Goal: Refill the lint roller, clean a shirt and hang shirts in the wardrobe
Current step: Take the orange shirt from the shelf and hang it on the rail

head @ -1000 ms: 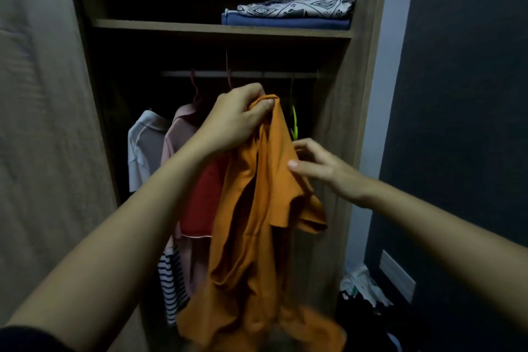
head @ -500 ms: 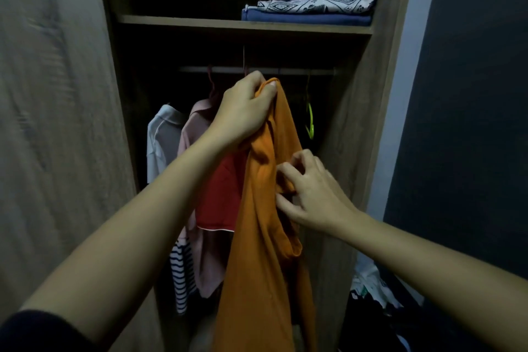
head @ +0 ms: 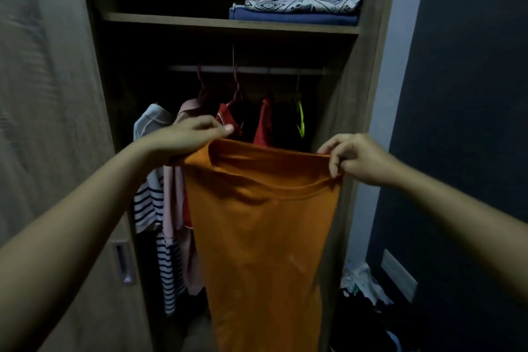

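Your left hand [head: 188, 134] grip pinches orange shirt [head: 265, 231] top edge, 9 o'clock side; your right hand [head: 357, 157] grip pinches 3 o'clock side. Wardrobe rail [head: 251, 69] at 12.

The orange shirt [head: 263, 223] is a smooth, matt cloth with a stitched seam near its upper edge. The wardrobe door [head: 57, 94] on the left is matt wood with a visible grain, and the far shelf [head: 171, 18] has the same wood. The handle [head: 124, 264] in the door is shiny metal. The rail [head: 251, 69] looks like pale metal. The green hanger [head: 300, 120] on the right is glossy plastic. The striped shirt [head: 154, 208] is matt cloth, as are the blue folded cloth [head: 294, 19] and the printed cloth [head: 303, 1] on it. The right wall [head: 471, 94] is dark and matt.
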The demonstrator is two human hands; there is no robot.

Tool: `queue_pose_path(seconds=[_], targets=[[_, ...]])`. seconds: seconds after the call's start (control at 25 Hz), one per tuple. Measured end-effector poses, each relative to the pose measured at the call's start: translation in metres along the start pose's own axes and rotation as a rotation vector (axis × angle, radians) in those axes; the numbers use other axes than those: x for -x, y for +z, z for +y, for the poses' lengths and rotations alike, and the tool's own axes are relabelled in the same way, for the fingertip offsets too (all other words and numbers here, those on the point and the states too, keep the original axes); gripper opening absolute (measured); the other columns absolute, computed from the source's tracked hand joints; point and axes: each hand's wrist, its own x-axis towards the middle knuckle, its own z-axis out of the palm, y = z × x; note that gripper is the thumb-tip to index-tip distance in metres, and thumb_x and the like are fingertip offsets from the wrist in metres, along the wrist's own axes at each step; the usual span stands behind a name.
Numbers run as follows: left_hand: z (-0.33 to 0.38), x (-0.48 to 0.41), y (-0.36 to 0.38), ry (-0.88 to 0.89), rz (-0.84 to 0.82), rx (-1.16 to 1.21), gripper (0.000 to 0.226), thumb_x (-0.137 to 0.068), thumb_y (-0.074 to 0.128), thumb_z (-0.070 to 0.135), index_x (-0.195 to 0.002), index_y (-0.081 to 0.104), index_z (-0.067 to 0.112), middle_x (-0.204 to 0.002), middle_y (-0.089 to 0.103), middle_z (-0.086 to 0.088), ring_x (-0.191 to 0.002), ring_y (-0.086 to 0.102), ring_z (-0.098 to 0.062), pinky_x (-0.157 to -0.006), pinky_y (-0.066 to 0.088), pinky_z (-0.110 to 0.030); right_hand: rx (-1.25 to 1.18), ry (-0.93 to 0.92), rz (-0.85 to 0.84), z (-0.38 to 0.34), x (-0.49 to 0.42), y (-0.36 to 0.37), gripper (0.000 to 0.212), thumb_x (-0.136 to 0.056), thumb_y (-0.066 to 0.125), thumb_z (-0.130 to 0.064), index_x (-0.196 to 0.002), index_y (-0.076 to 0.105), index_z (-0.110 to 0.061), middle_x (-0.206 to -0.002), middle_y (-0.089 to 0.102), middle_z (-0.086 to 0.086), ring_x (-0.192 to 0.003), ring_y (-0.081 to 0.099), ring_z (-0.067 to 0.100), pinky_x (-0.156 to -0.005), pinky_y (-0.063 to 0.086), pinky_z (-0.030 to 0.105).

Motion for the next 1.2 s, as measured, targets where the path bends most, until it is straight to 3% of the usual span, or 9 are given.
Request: queue_pose_path(seconds=[0.16,0.4,0.52,0.64,0.72,0.8,0.96,1.08,1.2], targets=[[-0.003,0.012,0.001,0.066,-0.320,-0.095,0.041,-0.068,0.065,0.058,-0.104,0.061,0.037,-0.105,0.060,0.010,-0.093,0.060,-0.007,-0.070,0.052,-0.021,0.173,0.093,0.178,-0.005,-0.010,-0.017,0.032,-0.087,0.049,0.004,-0.107,0.067,-0.013,-0.111,0.062,0.003,-0.089,0.058,0.009,-0.064,0.044,0.012],[-0.023,0.000,0.027,0.139,-0.068,-0.603,0.018,-0.089,0.059,0.036,-0.093,0.066,0.021,-0.100,0.047,0.000,-0.102,0.046,-0.020,-0.084,0.039,-0.030,0.303,0.109,0.048,-0.018,-0.010,0.002,0.052,-0.080,0.057,0.003,-0.129,0.050,-0.012,-0.130,0.047,0.005,-0.105,0.050,0.017,-0.071,0.046,0.021],[-0.043,0.001,0.045,0.231,-0.029,-0.121,0.014,-0.093,0.054,0.019,-0.099,0.064,0.027,-0.097,0.057,0.004,-0.099,0.055,-0.018,-0.084,0.043,-0.030,0.108,0.206,0.041,-0.018,-0.013,0.001,0.048,-0.083,0.050,0.007,-0.124,0.054,-0.019,-0.128,0.048,0.003,-0.107,0.052,0.021,-0.074,0.051,0.026],[-0.047,0.008,0.069,0.213,0.077,0.354,0.019,-0.087,0.045,0.056,-0.104,0.048,0.047,-0.098,0.055,0.013,-0.088,0.053,-0.005,-0.077,0.042,-0.029,-0.098,0.298,-0.026,-0.016,-0.018,-0.004,0.044,-0.088,0.047,0.004,-0.122,0.055,-0.023,-0.110,0.049,-0.007,-0.097,0.054,0.017,-0.071,0.053,0.027],[-0.050,0.010,0.087,0.200,0.068,0.164,0.034,-0.078,0.049,0.069,-0.100,0.040,0.045,-0.091,0.055,0.010,-0.081,0.055,-0.006,-0.072,0.044,-0.030,-0.160,0.311,-0.140,-0.012,-0.021,0.000,0.046,-0.088,0.048,0.004,-0.124,0.052,-0.024,-0.099,0.049,-0.012,-0.087,0.054,0.011,-0.067,0.052,0.025],[-0.063,0.003,0.103,0.227,0.079,0.005,0.022,-0.083,0.054,0.051,-0.094,0.048,0.033,-0.079,0.059,0.007,-0.073,0.058,-0.013,-0.067,0.044,-0.027,-0.183,0.334,-0.265,-0.005,-0.025,0.004,0.053,-0.085,0.049,0.007,-0.128,0.047,-0.024,-0.108,0.051,-0.006,-0.094,0.055,0.014,-0.075,0.054,0.029],[-0.086,-0.036,0.106,0.073,0.044,0.182,0.020,-0.083,0.055,0.025,-0.074,0.063,0.041,-0.078,0.062,0.010,-0.076,0.057,-0.014,-0.070,0.043,-0.026,-0.041,0.336,-0.402,0.018,-0.039,0.009,0.059,-0.085,0.048,0.005,-0.132,0.043,-0.031,-0.132,0.036,-0.003,-0.118,0.044,0.022,-0.092,0.049,0.040],[-0.082,-0.065,0.098,0.130,-0.011,0.195,0.036,-0.071,0.059,0.010,-0.091,0.060,0.040,-0.090,0.065,0.005,-0.084,0.061,-0.013,-0.076,0.049,-0.027,0.278,0.204,-0.349,0.035,-0.060,0.010,0.054,-0.086,0.045,0.003,-0.132,0.045,-0.025,-0.133,0.039,-0.002,-0.122,0.042,0.021,-0.097,0.044,0.035],[-0.057,-0.085,0.094,0.348,-0.316,0.319,0.041,-0.079,0.068,0.007,-0.114,0.058,0.027,-0.099,0.064,0.004,-0.089,0.062,-0.004,-0.078,0.050,-0.017,0.688,0.019,-0.266,0.055,-0.087,0.007,0.049,-0.087,0.043,-0.002,-0.132,0.047,-0.019,-0.133,0.047,0.004,-0.123,0.045,0.022,-0.098,0.038,0.033]])
